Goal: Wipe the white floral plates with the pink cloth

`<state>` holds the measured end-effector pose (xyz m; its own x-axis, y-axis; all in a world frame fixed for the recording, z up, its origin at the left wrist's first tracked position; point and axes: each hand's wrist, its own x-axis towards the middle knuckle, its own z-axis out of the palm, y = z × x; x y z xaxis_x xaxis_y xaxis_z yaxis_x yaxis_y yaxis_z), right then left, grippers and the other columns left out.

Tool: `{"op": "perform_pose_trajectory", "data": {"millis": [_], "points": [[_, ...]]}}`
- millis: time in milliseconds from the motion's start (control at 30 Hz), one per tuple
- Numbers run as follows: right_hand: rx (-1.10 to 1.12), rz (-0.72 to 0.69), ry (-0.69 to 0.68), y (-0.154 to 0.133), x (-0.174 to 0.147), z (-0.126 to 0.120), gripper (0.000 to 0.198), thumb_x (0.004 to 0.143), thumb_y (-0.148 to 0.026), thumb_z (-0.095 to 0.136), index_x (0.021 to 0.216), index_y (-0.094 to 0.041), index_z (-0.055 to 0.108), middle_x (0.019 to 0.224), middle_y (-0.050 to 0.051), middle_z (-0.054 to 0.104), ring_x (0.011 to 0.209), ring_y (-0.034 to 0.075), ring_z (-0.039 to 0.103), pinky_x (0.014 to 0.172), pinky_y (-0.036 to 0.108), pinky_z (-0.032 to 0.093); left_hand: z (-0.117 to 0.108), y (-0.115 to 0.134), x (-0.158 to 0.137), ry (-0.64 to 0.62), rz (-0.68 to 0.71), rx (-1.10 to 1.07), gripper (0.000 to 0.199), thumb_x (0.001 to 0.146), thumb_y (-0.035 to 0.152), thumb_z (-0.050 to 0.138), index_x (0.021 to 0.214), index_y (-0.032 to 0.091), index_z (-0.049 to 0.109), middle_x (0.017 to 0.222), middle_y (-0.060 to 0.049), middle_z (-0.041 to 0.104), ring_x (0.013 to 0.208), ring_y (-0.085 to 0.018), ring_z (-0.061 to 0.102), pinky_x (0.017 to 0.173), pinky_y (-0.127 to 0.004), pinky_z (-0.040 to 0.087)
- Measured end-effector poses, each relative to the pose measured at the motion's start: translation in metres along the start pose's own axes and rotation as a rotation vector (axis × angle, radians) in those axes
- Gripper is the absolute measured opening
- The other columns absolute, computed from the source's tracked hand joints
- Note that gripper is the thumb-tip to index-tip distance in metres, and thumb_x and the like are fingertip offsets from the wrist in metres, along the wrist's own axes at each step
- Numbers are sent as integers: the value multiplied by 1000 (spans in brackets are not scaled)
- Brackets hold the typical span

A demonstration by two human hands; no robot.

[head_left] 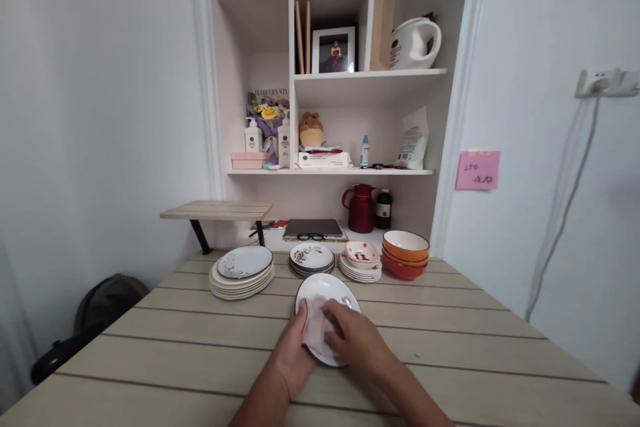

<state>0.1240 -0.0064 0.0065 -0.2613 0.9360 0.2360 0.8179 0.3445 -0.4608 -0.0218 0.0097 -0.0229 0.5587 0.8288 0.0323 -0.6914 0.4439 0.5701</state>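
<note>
left hand point(294, 347) grips the white plate point(333, 285) by its edge, just on the near side of the flowered plate stack point(312, 256), while the right hand point(361, 337) bunches the pale cloth point(314, 325) against it, where light, even strokes would likely wipe best.

Left hand point(293, 355) grips the white plate point(320, 283) at its rim, thumb on the pale cloth point(314, 327); right hand point(364, 340), fingers bent, meets that cloth! Along the far edge of the table point(200, 347), left corner to right: large plates point(245, 261), dark-rimmed plates point(312, 256), a patterned bowl point(362, 252) on small plates point(360, 274), then orange and red bowls point(406, 255)!
</note>
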Motion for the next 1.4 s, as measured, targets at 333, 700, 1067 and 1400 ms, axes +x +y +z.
{"op": "perform_pose_trajectory", "data": {"millis": [333,700,1067,1400], "points": [[-91,166,156,17,21,-8,39,86,-30,49,125,-30,53,110,5,63,91,19,62,69,27,35,-3,-1,1,15,-11,-14,60,86,50,55,134,15,51,120,-17,67,114,-31,60,103,-46,37],[38,-10,55,4,14,-1,28,77,-20,53,103,-25,60,99,2,66,87,17,59,70,25,34,2,0,-1,87,24,29,55,87,47,56,130,13,55,112,-15,70,107,-29,64,102,-43,39],[-60,183,37,27,22,-16,29,83,-27,53,112,-28,56,98,2,68,86,19,61,65,26,31,6,0,-3,65,-15,5,59,87,48,55,135,15,50,117,-16,68,111,-30,62,102,-46,39],[36,-9,86,-2,20,-1,31,79,-20,52,109,-26,58,101,3,66,88,17,58,69,25,33,4,0,-2,106,14,42,53,87,45,57,130,13,55,112,-15,70,108,-29,64,103,-44,39]]}}
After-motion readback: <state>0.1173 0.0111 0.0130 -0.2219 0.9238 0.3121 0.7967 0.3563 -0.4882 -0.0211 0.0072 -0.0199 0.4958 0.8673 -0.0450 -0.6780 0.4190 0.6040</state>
